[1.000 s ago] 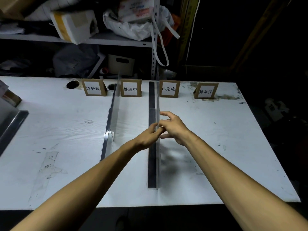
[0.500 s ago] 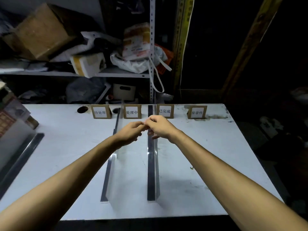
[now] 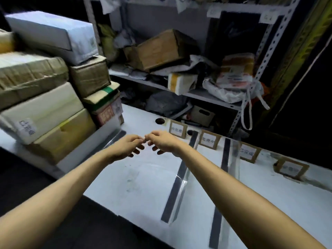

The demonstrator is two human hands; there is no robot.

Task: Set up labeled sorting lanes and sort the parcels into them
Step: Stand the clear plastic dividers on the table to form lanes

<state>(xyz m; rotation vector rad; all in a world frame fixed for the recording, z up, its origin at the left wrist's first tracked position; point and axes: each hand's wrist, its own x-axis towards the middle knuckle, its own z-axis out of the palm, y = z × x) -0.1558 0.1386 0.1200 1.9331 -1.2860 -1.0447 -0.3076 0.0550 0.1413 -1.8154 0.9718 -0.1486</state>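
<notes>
A white worktop [image 3: 143, 177] fills a dim storeroom, with a cluttered shelf [image 3: 197, 94] behind it. The parcels [image 3: 45, 108] are stacked high at its left end, none yet in a lane. Watch that stack: pulling a lower box would likely bring down the white box [image 3: 53, 33] on top.

The two clear dividers [image 3: 179, 177] stand on narrow dark strips and are hard to see. Your right forearm crosses close to the nearer one, so a careless sweep could tip it or knock over the label cards [image 3: 209, 140] at the far edge. A third strip [image 3: 109, 141] lies just beside the stack, where a sliding parcel could catch it.

Your left hand [image 3: 127, 146] and right hand [image 3: 161, 142] hover above the worktop near the stack. Their fingertips meet and the fingers are loosely curled. Neither hand shows anything in it, though blur hides fine detail.
</notes>
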